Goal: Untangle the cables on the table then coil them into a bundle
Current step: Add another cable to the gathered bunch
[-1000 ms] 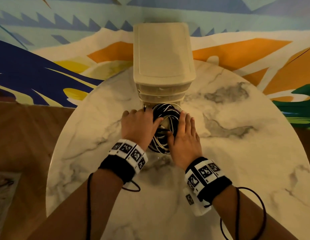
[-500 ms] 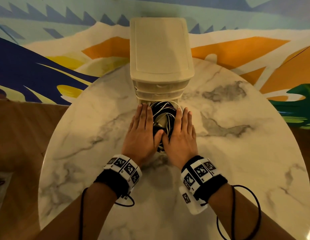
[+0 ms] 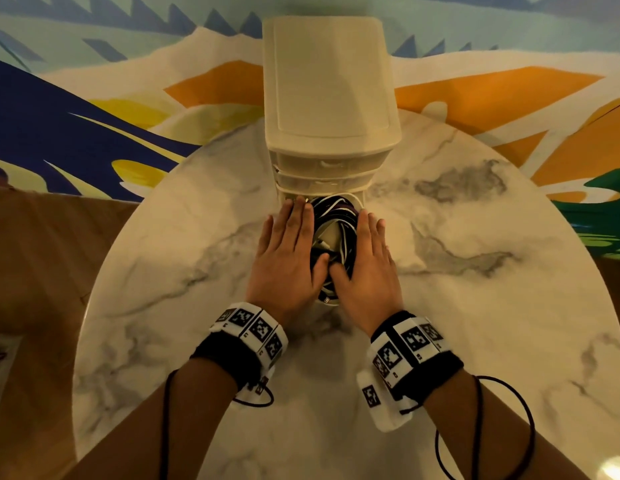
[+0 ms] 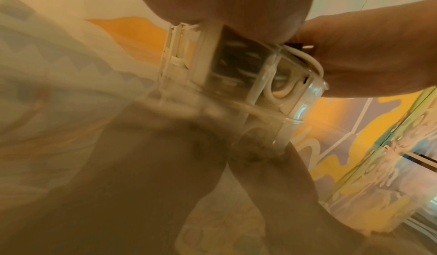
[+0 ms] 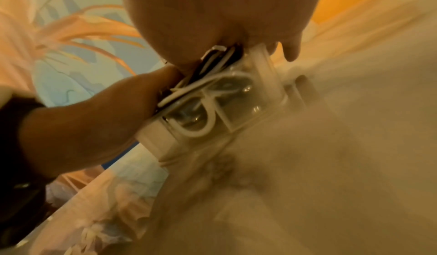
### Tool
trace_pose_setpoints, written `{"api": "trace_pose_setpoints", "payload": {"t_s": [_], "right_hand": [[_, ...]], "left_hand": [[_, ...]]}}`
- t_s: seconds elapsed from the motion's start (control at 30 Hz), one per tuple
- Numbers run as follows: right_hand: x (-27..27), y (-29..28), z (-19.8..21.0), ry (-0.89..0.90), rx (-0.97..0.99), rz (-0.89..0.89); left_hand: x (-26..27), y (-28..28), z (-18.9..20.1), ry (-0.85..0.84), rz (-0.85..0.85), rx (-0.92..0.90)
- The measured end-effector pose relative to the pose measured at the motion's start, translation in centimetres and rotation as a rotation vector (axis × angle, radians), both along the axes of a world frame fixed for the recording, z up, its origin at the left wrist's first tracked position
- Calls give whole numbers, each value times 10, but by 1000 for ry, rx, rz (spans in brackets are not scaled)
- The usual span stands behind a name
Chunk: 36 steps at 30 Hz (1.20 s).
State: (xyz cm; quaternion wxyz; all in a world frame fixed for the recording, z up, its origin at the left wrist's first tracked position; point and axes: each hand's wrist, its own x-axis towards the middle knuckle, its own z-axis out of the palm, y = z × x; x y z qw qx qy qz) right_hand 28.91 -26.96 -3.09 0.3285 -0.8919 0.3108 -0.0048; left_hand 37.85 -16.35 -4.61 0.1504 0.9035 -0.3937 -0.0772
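Cables (image 3: 336,233) coiled in the clear drawer (image 5: 238,107) — between flat, extended fingers (image 3: 298,223) of both hands.

The left hand (image 3: 289,261), whose fingers curl over the edge of the cable bundle (image 3: 332,233) a second ago, now lies flat with straight fingers along the bundle's left side. The right hand (image 3: 365,268) lies flat on the right side, a little further forward than before. The two thumbs, apart a second ago, now meet over the near part of the bundle. The bundle sits further forward in the clear drawer (image 3: 359,199), close under the drawer unit (image 3: 331,98), with less of it showing between the hands.
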Motion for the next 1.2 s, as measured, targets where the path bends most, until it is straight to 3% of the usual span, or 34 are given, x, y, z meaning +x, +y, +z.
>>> {"api": "trace_pose_setpoints", "payload": {"t_s": [0.13,0.2,0.27,0.4,0.6,0.7,0.87,1.07,1.2], "right_hand": [[4,-15,-2,-161,350,-108],[2,-14,-5,-211,389,-118],[3,-13,-7,-153,319,-76],[5,-12,0,110,-36,31],[9,-12,12,413,-247,150],[11,-15,16,444,-286,187],[18,-25,15,328,-198,190],[36,-40,25,496,-290,296],[47,-37,27,581,-272,256]], "left_hand": [[-1,-2,0,-1,8,-3],[-2,-2,1,8,16,-8],[0,-3,3,-1,21,-7],[6,-3,2,-6,10,26],[6,-5,3,42,16,14],[6,-4,5,63,15,-14],[13,-2,6,72,-8,-21],[11,-9,10,67,25,31],[8,-22,13,63,58,111]]}}
